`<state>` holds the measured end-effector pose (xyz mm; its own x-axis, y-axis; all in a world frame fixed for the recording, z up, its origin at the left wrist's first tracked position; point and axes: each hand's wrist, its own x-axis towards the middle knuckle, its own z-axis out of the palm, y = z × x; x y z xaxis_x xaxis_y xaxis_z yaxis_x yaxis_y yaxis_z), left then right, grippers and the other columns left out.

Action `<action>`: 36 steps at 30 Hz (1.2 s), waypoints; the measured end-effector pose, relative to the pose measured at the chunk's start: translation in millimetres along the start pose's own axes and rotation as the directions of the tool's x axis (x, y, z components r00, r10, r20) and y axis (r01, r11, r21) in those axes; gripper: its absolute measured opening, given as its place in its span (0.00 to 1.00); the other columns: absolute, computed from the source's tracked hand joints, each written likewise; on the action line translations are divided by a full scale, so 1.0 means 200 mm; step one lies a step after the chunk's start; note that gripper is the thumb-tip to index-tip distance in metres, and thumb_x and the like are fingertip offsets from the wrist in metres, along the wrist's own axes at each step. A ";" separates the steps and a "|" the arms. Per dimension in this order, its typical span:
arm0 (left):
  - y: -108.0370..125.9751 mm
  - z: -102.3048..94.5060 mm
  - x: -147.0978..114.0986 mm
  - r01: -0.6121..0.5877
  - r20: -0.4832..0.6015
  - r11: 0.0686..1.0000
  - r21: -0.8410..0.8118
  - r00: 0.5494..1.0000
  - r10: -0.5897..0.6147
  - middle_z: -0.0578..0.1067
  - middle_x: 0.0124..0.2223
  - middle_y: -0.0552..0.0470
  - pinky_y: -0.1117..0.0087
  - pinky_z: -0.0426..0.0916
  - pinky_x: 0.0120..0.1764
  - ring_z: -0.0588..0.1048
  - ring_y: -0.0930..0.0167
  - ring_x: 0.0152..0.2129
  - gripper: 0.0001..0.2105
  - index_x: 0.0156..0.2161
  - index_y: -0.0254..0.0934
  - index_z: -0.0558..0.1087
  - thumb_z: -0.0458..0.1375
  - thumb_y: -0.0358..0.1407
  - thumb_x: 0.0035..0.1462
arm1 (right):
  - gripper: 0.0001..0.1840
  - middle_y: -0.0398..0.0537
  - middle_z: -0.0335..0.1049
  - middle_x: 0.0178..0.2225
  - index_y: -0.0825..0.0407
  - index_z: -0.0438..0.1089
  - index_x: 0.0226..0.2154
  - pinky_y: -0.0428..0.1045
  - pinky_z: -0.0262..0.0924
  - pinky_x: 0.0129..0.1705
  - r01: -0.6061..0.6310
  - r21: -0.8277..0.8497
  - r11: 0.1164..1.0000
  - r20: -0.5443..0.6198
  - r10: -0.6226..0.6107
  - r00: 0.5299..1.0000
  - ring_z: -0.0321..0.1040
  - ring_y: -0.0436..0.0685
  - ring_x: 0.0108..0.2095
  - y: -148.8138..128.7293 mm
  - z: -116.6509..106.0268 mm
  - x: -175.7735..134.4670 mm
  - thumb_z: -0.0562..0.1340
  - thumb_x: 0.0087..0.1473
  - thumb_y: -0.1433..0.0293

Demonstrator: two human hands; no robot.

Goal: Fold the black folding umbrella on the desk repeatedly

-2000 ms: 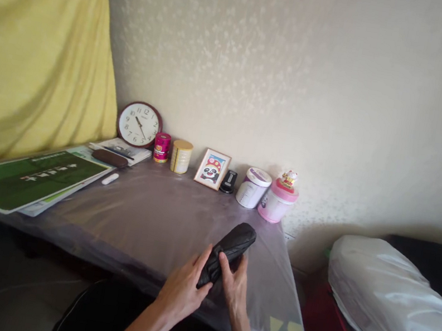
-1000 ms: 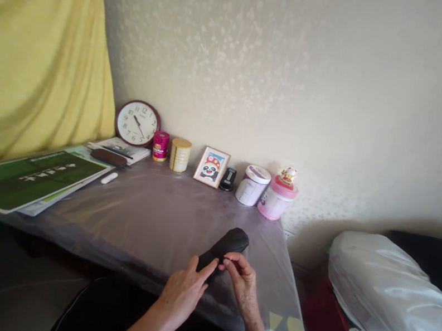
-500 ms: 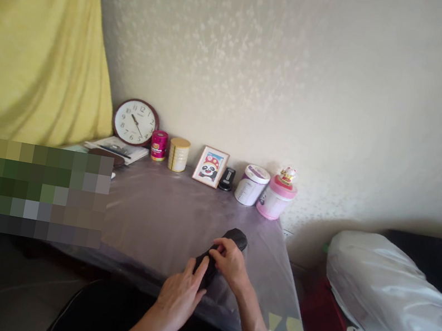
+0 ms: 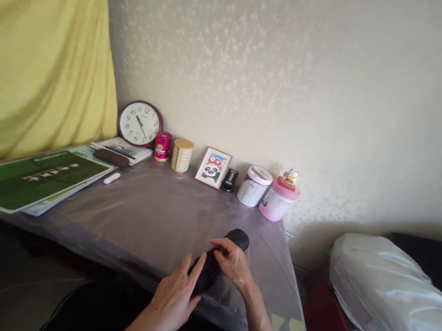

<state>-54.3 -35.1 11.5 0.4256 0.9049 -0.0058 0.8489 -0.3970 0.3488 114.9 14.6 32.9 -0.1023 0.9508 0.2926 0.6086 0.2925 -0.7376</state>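
Note:
A black, elongated bundle, seemingly a compact folded umbrella (image 4: 208,274), lies slantwise near the table's front edge, its rounded far end pointing right and away. My left hand (image 4: 177,294) has the near end between thumb and fingers, the fingers stretched along its left side. Farther up, my right hand (image 4: 233,262) is closed in a pinch on the upper surface of the bundle. Whatever small part lies between the right fingertips is hidden.
Along the wall stand a clock (image 4: 140,124), pink can (image 4: 162,147), yellow-lidded tin (image 4: 182,157), panda picture (image 4: 212,168), and two tubs (image 4: 255,187). A green board (image 4: 38,180) covers the table's left. A white plastic bag (image 4: 389,295) sits beyond the right edge.
The view has shifted slightly, so table objects appear farther right. My left hand has moved a little left with the umbrella's near end. My right fingers still pinch its upper part.

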 end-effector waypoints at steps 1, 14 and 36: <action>0.00 0.00 0.00 0.001 -0.014 1.000 0.001 1.000 -0.001 0.50 0.63 0.38 0.63 0.66 0.46 0.68 0.60 0.51 0.39 0.63 0.44 0.37 0.54 0.31 0.51 | 0.15 0.43 0.73 0.30 0.49 0.74 0.35 0.48 0.62 0.34 -0.005 0.043 0.999 -0.025 0.006 1.000 0.66 0.51 0.29 0.00 0.01 0.00 0.56 0.43 0.72; -0.03 0.05 -0.01 -0.104 -0.077 0.994 -0.027 0.992 0.102 0.50 0.64 0.44 0.69 0.61 0.52 0.62 0.66 0.55 0.39 0.63 0.40 0.34 0.49 0.24 0.49 | 0.16 0.46 0.72 0.29 0.53 0.74 0.31 0.50 0.63 0.31 -0.207 0.504 0.839 -0.338 0.412 0.846 0.64 0.52 0.25 0.23 -0.24 -0.30 0.62 0.38 0.62; -0.09 -0.09 -0.03 0.054 -0.144 0.998 0.019 0.988 -0.051 0.39 0.66 0.41 0.66 0.66 0.45 0.68 0.63 0.50 0.35 0.63 0.46 0.35 0.46 0.27 0.54 | 0.16 0.46 0.72 0.26 0.52 0.72 0.30 0.50 0.61 0.31 -0.204 0.440 0.875 -0.364 0.381 0.850 0.67 0.55 0.24 0.39 -0.17 -0.39 0.55 0.44 0.60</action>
<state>-78.0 -29.6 21.5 0.3325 0.9365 0.1117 0.8765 -0.3505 0.3300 198.1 -40.1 -26.5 0.4312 0.8822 0.1890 0.2069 0.1072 -0.9725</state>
